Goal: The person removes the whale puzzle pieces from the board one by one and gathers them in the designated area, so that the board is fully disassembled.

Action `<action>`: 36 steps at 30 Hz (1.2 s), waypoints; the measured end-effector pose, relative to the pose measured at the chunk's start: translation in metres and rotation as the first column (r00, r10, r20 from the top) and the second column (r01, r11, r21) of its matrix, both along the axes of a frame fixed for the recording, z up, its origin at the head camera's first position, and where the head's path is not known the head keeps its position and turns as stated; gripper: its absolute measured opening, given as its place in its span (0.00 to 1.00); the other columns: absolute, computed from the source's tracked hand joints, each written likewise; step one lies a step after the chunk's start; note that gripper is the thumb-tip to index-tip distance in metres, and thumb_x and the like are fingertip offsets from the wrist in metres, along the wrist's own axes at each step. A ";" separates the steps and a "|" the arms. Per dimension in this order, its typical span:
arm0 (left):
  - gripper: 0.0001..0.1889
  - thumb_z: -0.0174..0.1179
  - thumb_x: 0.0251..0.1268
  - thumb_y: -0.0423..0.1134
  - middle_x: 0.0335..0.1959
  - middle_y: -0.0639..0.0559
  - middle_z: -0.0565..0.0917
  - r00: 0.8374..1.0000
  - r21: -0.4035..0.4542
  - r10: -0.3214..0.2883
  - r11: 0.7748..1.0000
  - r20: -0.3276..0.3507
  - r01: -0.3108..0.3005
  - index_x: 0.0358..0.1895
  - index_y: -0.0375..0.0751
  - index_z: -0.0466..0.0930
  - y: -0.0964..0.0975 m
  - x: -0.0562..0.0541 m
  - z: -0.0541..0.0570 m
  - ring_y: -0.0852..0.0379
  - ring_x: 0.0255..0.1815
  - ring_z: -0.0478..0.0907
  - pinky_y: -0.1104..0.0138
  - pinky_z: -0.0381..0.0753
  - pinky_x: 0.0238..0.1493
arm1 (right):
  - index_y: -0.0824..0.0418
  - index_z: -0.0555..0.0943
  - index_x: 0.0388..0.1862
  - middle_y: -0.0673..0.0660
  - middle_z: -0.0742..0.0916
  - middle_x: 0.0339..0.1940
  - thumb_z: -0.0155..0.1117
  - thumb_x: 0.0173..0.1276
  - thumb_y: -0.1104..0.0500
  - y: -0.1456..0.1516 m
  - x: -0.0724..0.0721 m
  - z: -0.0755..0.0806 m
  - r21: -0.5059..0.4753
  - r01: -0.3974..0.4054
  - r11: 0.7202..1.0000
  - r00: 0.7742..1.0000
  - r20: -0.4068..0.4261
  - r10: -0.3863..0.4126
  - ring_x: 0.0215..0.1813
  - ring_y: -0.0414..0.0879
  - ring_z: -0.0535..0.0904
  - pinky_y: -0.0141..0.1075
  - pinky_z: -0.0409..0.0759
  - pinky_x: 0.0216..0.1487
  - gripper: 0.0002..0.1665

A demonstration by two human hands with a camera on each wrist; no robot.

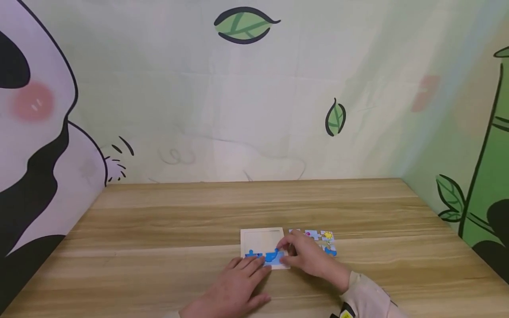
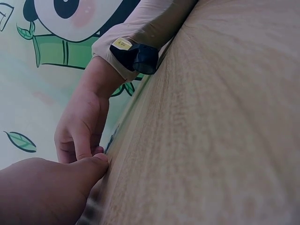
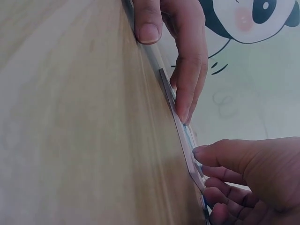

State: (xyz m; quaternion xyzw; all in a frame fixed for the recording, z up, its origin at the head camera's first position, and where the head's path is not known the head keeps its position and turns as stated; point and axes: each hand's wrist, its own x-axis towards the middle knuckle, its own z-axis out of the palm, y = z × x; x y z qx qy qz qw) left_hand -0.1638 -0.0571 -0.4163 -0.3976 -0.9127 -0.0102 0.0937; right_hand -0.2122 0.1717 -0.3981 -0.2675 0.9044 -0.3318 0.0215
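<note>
A shallow wooden puzzle tray (image 1: 260,240) lies on the table, with blue jigsaw pieces (image 1: 271,256) along its near side and bare wood in its far part. My left hand (image 1: 237,285) rests palm down at the near left, its extended fingertips over the near rim and the blue pieces. At the tray's right side my right hand (image 1: 309,256) pinches a blue puzzle piece (image 1: 279,255) between thumb and index finger, low in the near right corner. The right wrist view shows the tray's edge (image 3: 180,129) side-on, with the right thumb (image 3: 213,153) against it.
Several loose puzzle pieces (image 1: 312,234), one bearing a yellow sun (image 1: 328,235), lie just right of the tray, partly behind the right hand. The wooden table (image 1: 167,221) meets a painted wall (image 1: 179,97) at the back.
</note>
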 end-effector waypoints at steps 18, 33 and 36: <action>0.31 0.42 0.70 0.65 0.66 0.52 0.74 0.999 0.002 -0.002 1.000 0.041 0.002 0.66 0.50 0.70 -0.001 0.000 0.001 0.53 0.68 0.69 0.54 0.72 0.64 | 0.62 0.78 0.41 0.52 0.83 0.32 0.66 0.61 0.65 0.000 -0.004 -0.001 -0.079 -0.003 0.997 0.999 0.050 0.007 0.33 0.34 0.74 0.26 0.75 0.35 0.10; 0.31 0.43 0.70 0.65 0.66 0.53 0.74 0.999 -0.008 -0.001 1.000 0.035 0.001 0.66 0.50 0.70 -0.001 0.000 0.002 0.54 0.68 0.69 0.54 0.72 0.63 | 0.62 0.80 0.40 0.53 0.84 0.32 0.64 0.63 0.67 0.004 -0.002 -0.001 -0.167 0.004 0.986 0.999 0.033 0.001 0.34 0.33 0.75 0.27 0.78 0.36 0.07; 0.31 0.43 0.70 0.65 0.67 0.53 0.74 0.998 -0.008 0.004 1.000 0.061 -0.004 0.67 0.51 0.70 -0.001 -0.001 0.001 0.53 0.68 0.69 0.53 0.72 0.64 | 0.63 0.80 0.41 0.54 0.84 0.32 0.64 0.63 0.66 0.005 -0.002 0.001 -0.180 0.017 0.983 0.998 0.065 -0.005 0.33 0.34 0.75 0.26 0.78 0.34 0.07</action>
